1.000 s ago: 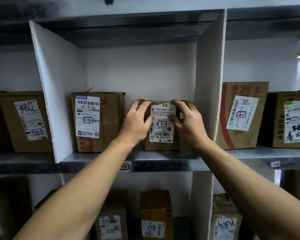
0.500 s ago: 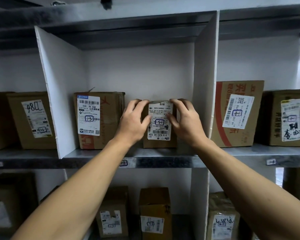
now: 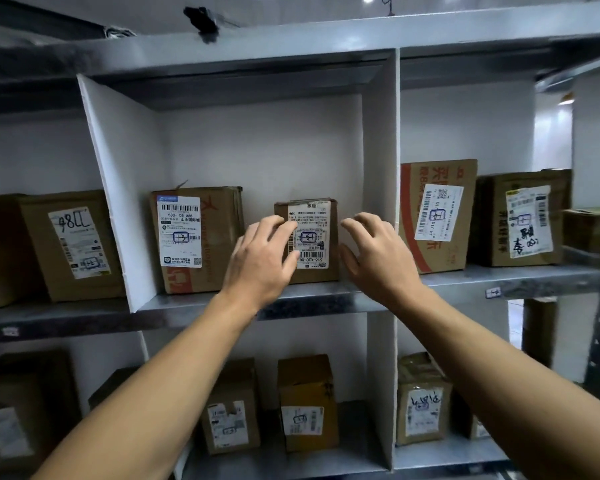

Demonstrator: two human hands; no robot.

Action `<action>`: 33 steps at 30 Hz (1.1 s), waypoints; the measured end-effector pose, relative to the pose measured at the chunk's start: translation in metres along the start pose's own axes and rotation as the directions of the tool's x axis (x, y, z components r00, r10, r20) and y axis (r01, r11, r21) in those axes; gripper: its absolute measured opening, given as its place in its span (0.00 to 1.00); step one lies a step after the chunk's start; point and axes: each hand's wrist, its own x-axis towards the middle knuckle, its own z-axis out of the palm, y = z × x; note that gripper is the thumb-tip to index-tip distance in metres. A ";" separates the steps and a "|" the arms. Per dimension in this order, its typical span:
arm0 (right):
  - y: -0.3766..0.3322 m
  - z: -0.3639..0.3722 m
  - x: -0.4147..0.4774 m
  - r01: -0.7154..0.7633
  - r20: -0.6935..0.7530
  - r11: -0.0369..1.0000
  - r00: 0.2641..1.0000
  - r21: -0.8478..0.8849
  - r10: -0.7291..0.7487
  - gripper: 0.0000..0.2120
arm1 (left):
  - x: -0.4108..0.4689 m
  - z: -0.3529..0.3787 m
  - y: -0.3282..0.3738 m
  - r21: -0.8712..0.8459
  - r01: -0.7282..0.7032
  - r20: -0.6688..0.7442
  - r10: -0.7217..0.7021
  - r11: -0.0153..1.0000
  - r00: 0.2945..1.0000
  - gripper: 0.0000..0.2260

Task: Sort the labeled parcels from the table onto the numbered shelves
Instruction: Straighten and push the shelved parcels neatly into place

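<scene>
Grey metal shelving (image 3: 291,43) with white divider panels (image 3: 378,168) is filling our view, and the small brown cardboard parcel with the white label (image 3: 312,233) is standing upright near the front edge of the middle shelf (image 3: 319,299), between a larger brown cardboard box (image 3: 219,237) and the right divider. Our right hand (image 3: 374,261) is hovering open just beside it, touching nothing. Our left hand (image 3: 260,261) is lying loose-fingered across the label's left side — grasping nothing, contact unclear. We are risking a snag: a dragging fingertip could be tipping the parcel off that edge — or twisting its label away.
</scene>
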 end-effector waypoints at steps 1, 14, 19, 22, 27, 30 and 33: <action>0.001 -0.006 -0.006 0.003 0.014 1.000 1.000 -0.025 -0.002 0.19 | -0.003 -0.001 0.005 0.002 -0.014 0.006 0.014 1.000 1.000 0.21; 0.052 -0.082 -0.078 -0.143 0.075 0.967 0.984 -0.211 0.161 0.20 | -0.023 0.025 0.099 -0.139 -0.087 0.090 0.100 0.986 0.991 0.21; 0.088 -0.101 -0.075 -0.167 0.064 0.956 0.980 -0.242 0.187 0.21 | 0.001 0.035 0.136 -0.187 -0.129 0.033 0.138 0.974 0.990 0.20; 0.113 -0.107 -0.070 -0.154 0.041 0.959 0.985 -0.238 0.168 0.20 | 0.021 0.043 0.159 -0.188 -0.166 -0.012 0.167 0.968 0.986 0.20; 0.156 -0.114 -0.046 -0.130 0.008 0.972 0.991 -0.194 0.134 0.19 | 0.060 0.061 0.192 -0.191 -0.175 -0.075 0.163 0.966 0.984 0.21; 0.179 -0.115 -0.025 -0.100 -0.016 0.984 0.995 -0.144 0.099 0.20 | 0.086 0.069 0.205 -0.214 -0.150 -0.126 0.125 0.965 0.984 0.22; 0.197 -0.110 -0.007 -0.071 -0.043 0.995 0.997 -0.069 0.068 0.21 | 0.104 0.077 0.218 -0.224 -0.129 -0.161 0.094 0.966 0.982 0.23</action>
